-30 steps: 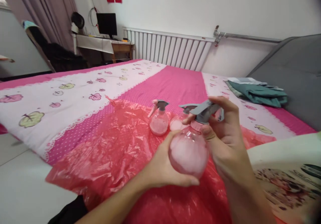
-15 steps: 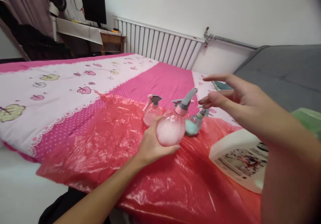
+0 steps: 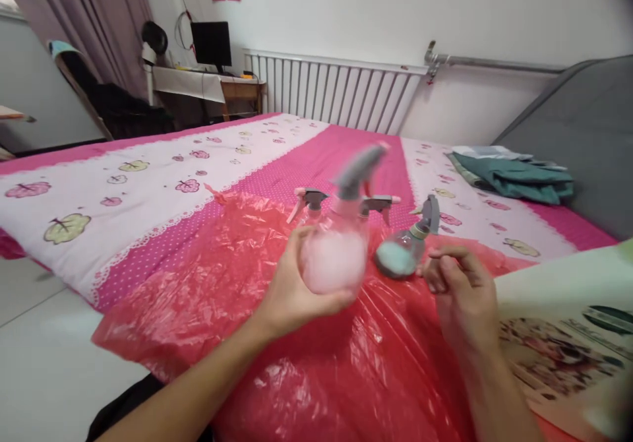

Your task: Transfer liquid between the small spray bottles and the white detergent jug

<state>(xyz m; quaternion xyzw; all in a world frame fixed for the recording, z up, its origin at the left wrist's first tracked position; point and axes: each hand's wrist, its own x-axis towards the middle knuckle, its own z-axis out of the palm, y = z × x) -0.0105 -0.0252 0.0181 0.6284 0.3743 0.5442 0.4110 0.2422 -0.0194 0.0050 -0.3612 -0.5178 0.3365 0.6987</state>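
Now, left hand (image 3: 291,290): clamped round the body of the pink spray bottle (image 3: 333,264), thumb along its near side.
Pink spray bottle: mid-scene, up above the red plastic sheet (image 3: 212,284), roughly upright; blurred, grey spray head (image 3: 362,170) pointing up and right.
Right hand (image 3: 465,290): near right, fingers curled, fingertips close together; can't tell if they pinch anything or touch the teal-filled bottle (image 3: 397,257) just left of them.
Teal-filled bottle: on the sheet, tilted right.
Two more sprayers: left sprayer (image 3: 312,199) and right sprayer (image 3: 380,204), both beyond the held bottle, partly hidden.
Near right: big white container (image 3: 558,356), printed label.
Far right: folded cloths (image 3: 524,181) on the bed (image 3: 341,144).
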